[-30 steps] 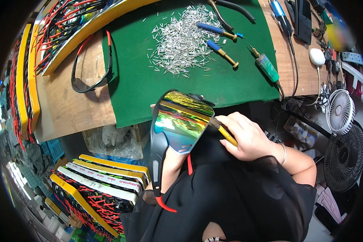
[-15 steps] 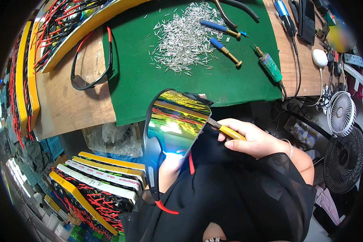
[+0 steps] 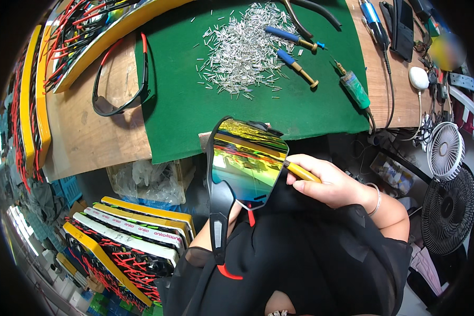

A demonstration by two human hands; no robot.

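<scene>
Wraparound sunglasses (image 3: 247,168) with a large mirrored yellow-green lens, a dark frame and red temple tips hang in front of me, just off the table's near edge. My left hand (image 3: 235,211) holds them from behind. Its fingers are hidden by the lens and frame. On the other side, my right hand (image 3: 324,181) is closed around a slim tool with a yellow handle (image 3: 303,171). The tool points at the lens's right edge, and I cannot tell whether its metal end touches it.
Small metal pins (image 3: 245,52) lie heaped on the green mat (image 3: 179,126), beside two blue-handled screwdrivers (image 3: 292,37) and a green-handled tool (image 3: 354,89). Another pair of sunglasses (image 3: 108,109) rests at the left. Yellow-edged trays of glasses (image 3: 97,253) stand lower left; fans (image 3: 447,147) are right.
The sunglasses have shifted right and turned slightly, so their temple now faces me more and glare has left the lens. My right hand with the yellow-handled tool has hardly moved.
</scene>
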